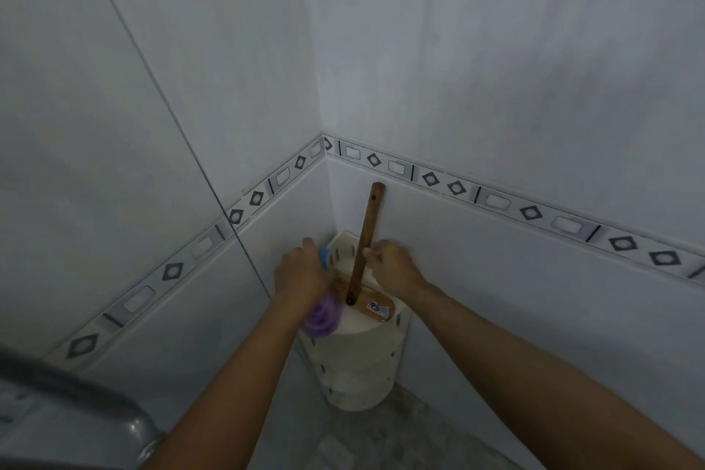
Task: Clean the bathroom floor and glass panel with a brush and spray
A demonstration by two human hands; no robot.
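Resting on white corner shelf point(356, 362): brush point(364, 259) pinched by right hand point(393, 265); left hand point(301, 273) gripping purple bottle point(322, 317).

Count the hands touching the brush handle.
1: the right hand grips the brush handle mid-length. The left hand is on the purple bottle beside it.

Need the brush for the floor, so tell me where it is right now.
In the head view, the brush stands in the white corner shelf where the two tiled walls meet, its wooden handle upright against the right wall, gripped by the right hand.
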